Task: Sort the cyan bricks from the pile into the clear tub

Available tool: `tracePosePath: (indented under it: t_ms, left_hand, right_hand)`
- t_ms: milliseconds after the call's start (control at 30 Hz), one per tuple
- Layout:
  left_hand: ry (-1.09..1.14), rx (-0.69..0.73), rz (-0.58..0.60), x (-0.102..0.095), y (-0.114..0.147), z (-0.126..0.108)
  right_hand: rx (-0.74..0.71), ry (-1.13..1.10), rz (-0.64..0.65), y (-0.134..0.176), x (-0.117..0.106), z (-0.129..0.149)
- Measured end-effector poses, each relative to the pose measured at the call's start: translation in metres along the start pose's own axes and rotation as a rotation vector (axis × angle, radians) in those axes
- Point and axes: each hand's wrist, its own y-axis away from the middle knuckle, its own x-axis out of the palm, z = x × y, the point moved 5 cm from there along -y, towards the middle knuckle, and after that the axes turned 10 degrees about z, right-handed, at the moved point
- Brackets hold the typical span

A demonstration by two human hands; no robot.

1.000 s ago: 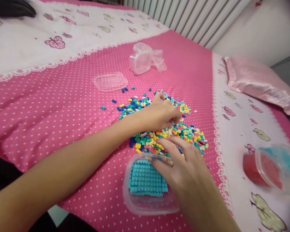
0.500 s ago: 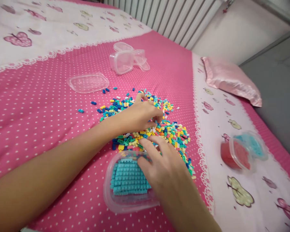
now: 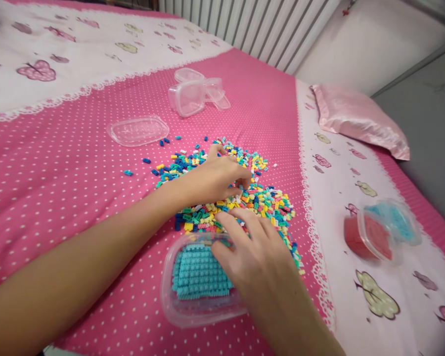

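A heap of small multicoloured building bricks (image 3: 270, 202) is spread over the bed. My left hand (image 3: 226, 175) lies palm down over its middle, fingers bent and apart among the bricks; its palm side is hidden. Nearer me, my right hand (image 3: 257, 249) rests with fingers spread, the tips at the heap's near edge and the thumb over a clear plastic container (image 3: 187, 316). No brick shows in either hand. Inside the container sit turquoise studded plates (image 3: 202, 272). The right hand covers the container's right side.
Beyond the heap lie a clear lid (image 3: 139, 131) and clear tubs with lids (image 3: 191, 96). On the right are a container with red contents (image 3: 371, 237) and one with turquoise contents (image 3: 402, 222). A pink pillow (image 3: 359, 118) lies further back, near a white radiator (image 3: 252, 29).
The view has shifted slightly, so most things sit a little further right. Both hands keep nearly the same pose over the bricks and container.
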Motion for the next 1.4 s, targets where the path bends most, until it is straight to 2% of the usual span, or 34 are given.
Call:
tracePosePath:
  t_ms: [133,467,667,800,867,900,1000,1133,1233,1300,1400]
  left_hand:
    - [-0.013,-0.044,0.028,0.002,-0.001,0.001]
    - [-0.008,0.021,0.005,0.0,0.001,-0.001]
    - [-0.012,0.014,0.007,0.001,0.002,0.0]
    - [-0.021,0.031,-0.009,0.001,0.003,0.0]
    - [-0.017,0.028,-0.012,0.0,0.003,0.0]
    - [-0.012,0.025,-0.008,0.0,0.003,0.0]
    - [0.011,0.023,0.008,0.0,0.002,0.0]
    - [0.097,0.077,0.041,0.002,0.001,-0.001]
    - [0.17,0.15,0.037,0.0,0.001,-0.005]
    - [0.226,0.207,0.02,-0.004,0.002,-0.009]
    - [0.327,0.297,0.002,-0.009,0.004,-0.015]
  right_hand:
    - [0.002,-0.004,0.036,0.002,0.002,0.0]
    - [-0.016,0.03,0.005,0.0,-0.004,-0.002]
    - [0.046,-0.059,0.013,0.001,-0.01,-0.002]
    - [0.037,-0.135,0.001,0.015,-0.03,-0.017]
    - [-0.069,-0.127,0.088,0.024,-0.037,-0.031]
    - [-0.075,-0.118,0.079,0.028,-0.042,-0.041]
    - [0.064,-0.074,0.054,0.034,-0.04,-0.077]
    - [0.291,-0.151,0.048,0.029,-0.008,-0.102]
    - [0.41,-0.245,0.039,0.023,0.007,-0.099]
    - [0.445,-0.317,-0.005,0.019,0.005,-0.093]
    - [0.506,-0.555,-0.058,0.018,-0.002,-0.088]
